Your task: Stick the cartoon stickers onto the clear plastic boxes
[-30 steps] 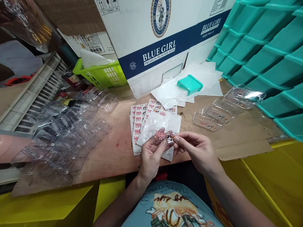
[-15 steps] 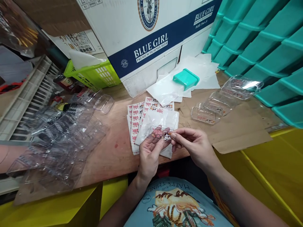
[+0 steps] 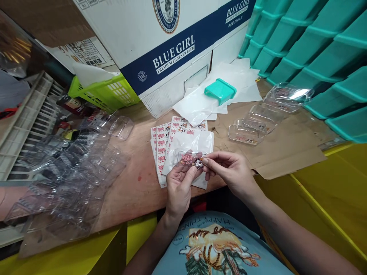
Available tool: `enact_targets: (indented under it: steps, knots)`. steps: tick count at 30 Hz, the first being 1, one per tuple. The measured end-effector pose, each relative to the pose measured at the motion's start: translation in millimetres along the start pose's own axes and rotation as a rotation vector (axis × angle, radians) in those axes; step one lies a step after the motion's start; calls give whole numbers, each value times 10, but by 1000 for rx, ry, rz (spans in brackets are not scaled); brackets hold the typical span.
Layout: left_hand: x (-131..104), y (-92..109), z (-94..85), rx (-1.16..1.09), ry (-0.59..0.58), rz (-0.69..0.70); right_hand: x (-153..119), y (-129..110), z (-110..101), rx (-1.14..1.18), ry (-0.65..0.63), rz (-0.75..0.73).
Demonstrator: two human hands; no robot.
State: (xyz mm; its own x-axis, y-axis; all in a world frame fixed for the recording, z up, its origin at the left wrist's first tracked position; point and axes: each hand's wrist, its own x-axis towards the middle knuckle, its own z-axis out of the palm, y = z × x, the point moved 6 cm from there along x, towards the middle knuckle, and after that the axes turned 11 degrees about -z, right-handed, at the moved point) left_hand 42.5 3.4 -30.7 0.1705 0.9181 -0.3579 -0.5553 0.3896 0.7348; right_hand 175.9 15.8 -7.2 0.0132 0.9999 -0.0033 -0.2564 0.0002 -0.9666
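Observation:
In the head view, my left hand cradles a small clear plastic box lid from below, its thumb on the near edge. Its fingers show through the plastic. Across the lid lies a transparent sticker with red lettering and a small cartoon animal. My right hand pinches the sticker's right end between thumb and forefinger, at the lid's surface. Under both hands are printed sticker sheets and white backing paper on the wooden table.
Clear plastic cases are heaped at left. Several stickered ones lie at right on cardboard. A teal container sits on white paper before a beer carton. Teal bins are stacked right; a green basket stands behind.
The view has shifted slightly, so the table things appear a little up and to the left. Both hands keep nearly the same hold on the lid and sticker.

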Motion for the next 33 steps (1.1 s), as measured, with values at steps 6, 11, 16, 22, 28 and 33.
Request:
enact_targets:
  steps: [6,11,16,22,28,33]
  knots:
    - [7,12,6,9,-11,11,6,23,10,15,12,-1]
    - [12,14,-7,44,34,11,5,37,7,26,23,17]
    - [12,9,-31,57,59,10,16,23,19,1,12,6]
    - [14,39,-4,1,13,-6,35,3,22,-40,28,-9]
    - [53,92,-21,-29,105,53,29,-15,35,-83,52,-21]
    - [-1,101,-14,50,178,170,37,-19,47,-182,34,-69]
